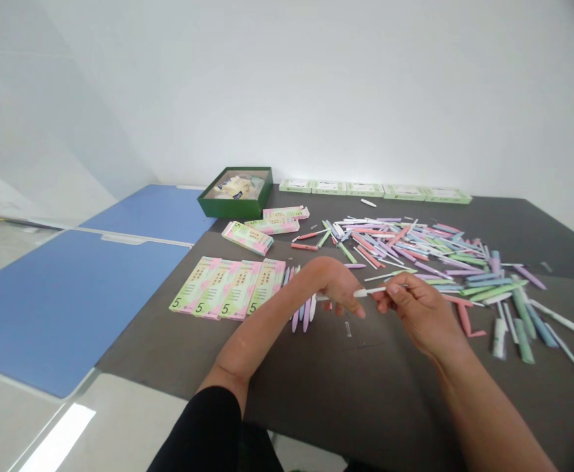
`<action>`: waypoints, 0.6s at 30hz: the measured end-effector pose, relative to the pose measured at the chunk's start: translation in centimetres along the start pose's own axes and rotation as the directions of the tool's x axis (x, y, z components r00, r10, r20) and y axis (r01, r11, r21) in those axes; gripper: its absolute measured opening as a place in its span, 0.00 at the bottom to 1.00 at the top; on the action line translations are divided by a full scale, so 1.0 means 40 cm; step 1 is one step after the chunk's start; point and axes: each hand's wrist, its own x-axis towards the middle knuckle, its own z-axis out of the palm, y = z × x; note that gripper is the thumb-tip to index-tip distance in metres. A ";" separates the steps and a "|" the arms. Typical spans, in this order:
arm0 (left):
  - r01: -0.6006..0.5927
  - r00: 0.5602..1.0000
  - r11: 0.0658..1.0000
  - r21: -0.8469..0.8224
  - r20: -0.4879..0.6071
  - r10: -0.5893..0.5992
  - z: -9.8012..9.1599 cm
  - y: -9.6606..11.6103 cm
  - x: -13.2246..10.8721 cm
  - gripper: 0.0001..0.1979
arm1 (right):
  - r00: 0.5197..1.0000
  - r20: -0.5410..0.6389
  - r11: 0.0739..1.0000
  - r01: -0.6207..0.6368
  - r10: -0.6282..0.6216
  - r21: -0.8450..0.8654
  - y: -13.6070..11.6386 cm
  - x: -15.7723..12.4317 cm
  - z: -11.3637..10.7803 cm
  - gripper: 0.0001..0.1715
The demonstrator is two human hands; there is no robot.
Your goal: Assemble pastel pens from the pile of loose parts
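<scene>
Between my hands, over the near table, is a slim white pen (360, 293) with a thin white stick (376, 290) in line with its right end. My left hand (338, 285), bent sharply at the wrist, is closed round the wider pen body; some of its fingers are hidden. My right hand (414, 305) pinches the thin stick between thumb and fingers. Just left of my left hand, several purple and white pens (306, 314) lie side by side, partly covered by my forearm. A small clear plastic piece (348, 329) lies below my hands.
A large loose heap of coloured pens and white sticks (389, 242) spreads across the right. Printed flat packs (232, 282) lie in a row at left, with small boxes (248, 237) behind. A green box (235, 208) holds packets. Pale green trays (372, 189) line the back.
</scene>
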 end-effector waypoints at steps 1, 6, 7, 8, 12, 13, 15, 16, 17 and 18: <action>-0.001 1.000 1.000 0.002 0.002 0.001 0.000 0.000 -0.001 0.27 | 1.000 -0.007 1.000 0.000 0.000 -0.020 0.000 -0.002 0.001 0.15; -0.008 1.000 1.000 0.008 0.013 0.008 0.000 0.004 -0.004 0.25 | 1.000 0.001 0.989 0.015 -0.015 -0.145 -0.014 -0.008 0.002 0.18; -0.012 1.000 1.000 0.008 0.016 0.012 0.001 0.005 -0.004 0.25 | 1.000 0.011 0.987 0.029 -0.028 -0.156 -0.016 -0.009 0.002 0.17; -0.017 1.000 1.000 0.008 0.017 0.017 0.001 0.005 -0.004 0.25 | 0.999 0.021 0.986 0.048 -0.045 -0.159 -0.018 -0.010 0.001 0.17; -0.029 0.999 0.999 0.012 0.016 0.029 0.002 0.001 0.001 0.23 | 0.992 0.055 0.979 0.124 -0.116 -0.159 -0.021 -0.011 -0.003 0.14; -0.031 0.999 0.999 0.015 0.016 0.031 0.002 -0.001 0.002 0.22 | 0.990 0.059 0.978 0.136 -0.128 -0.158 -0.021 -0.011 -0.004 0.13; -0.035 0.999 0.999 0.021 0.018 0.035 0.001 -0.002 0.003 0.22 | 0.989 0.057 0.976 0.145 -0.137 -0.164 -0.022 -0.012 -0.005 0.13; -0.037 0.999 0.999 0.024 0.019 0.037 0.001 -0.002 0.003 0.22 | 0.990 0.050 0.974 0.142 -0.135 -0.176 -0.023 -0.013 -0.005 0.13; -0.039 0.999 0.999 0.025 0.020 0.038 0.001 -0.002 0.003 0.22 | 0.991 0.043 0.972 0.134 -0.128 -0.194 -0.024 -0.013 -0.005 0.14; -0.040 0.999 0.999 0.025 0.019 0.039 0.002 -0.001 0.003 0.22 | 0.992 0.035 0.969 0.122 -0.118 -0.214 -0.025 -0.013 -0.004 0.15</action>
